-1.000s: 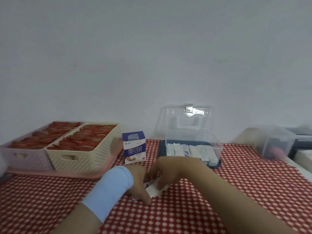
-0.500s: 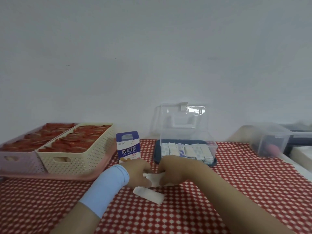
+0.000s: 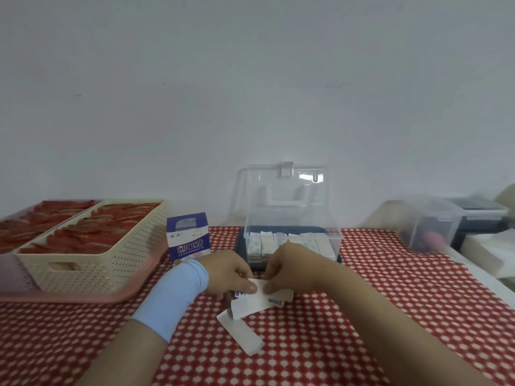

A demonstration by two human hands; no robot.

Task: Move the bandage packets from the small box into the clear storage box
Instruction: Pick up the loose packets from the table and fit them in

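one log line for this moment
left hand, right hand: hold small box | white packet strip: on cloth | clear storage box: open, packets inside

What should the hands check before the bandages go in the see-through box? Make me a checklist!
1. Lid of the clear storage box is up: ok.
2. Room left inside it: cannot tell; packets already line its front.
3. Small white box is gripped by the left hand and the right hand: ok.
4. Packets left inside the small white box: cannot tell.
5. All packets are off the tablecloth: not ok; a loose white packet lies there, below the hands.
6. The way from the hands to the storage box is free: ok.
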